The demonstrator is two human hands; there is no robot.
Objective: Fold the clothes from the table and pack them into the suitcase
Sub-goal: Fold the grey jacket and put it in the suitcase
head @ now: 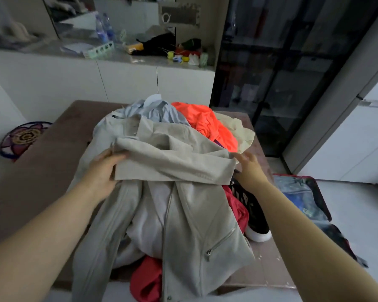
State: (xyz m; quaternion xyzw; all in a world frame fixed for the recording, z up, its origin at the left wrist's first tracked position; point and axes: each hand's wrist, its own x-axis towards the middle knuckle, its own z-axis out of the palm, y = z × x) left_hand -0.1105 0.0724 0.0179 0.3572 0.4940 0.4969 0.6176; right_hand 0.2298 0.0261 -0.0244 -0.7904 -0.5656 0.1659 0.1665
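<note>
A pile of clothes covers the brown table [52, 149]. On top lies a grey-beige zip jacket [183, 214], open at the front, with a beige folded piece [172, 162] laid across its upper part. My left hand [103, 173] grips the left end of that beige piece. My right hand [249, 166] touches its right end with relaxed fingers. Behind are a light blue shirt [155, 112], an orange garment [205, 123] and a cream one [242, 131]. Red cloth [146, 280] and a black-and-white garment [255, 219] lie beneath. The open suitcase [301, 199] sits on the floor at right.
A round patterned mat [22, 138] lies on the floor left of the table. A white counter [118, 55] with bottles and clutter runs along the back. A dark glass cabinet [282, 73] and a white cabinet [358, 138] stand to the right.
</note>
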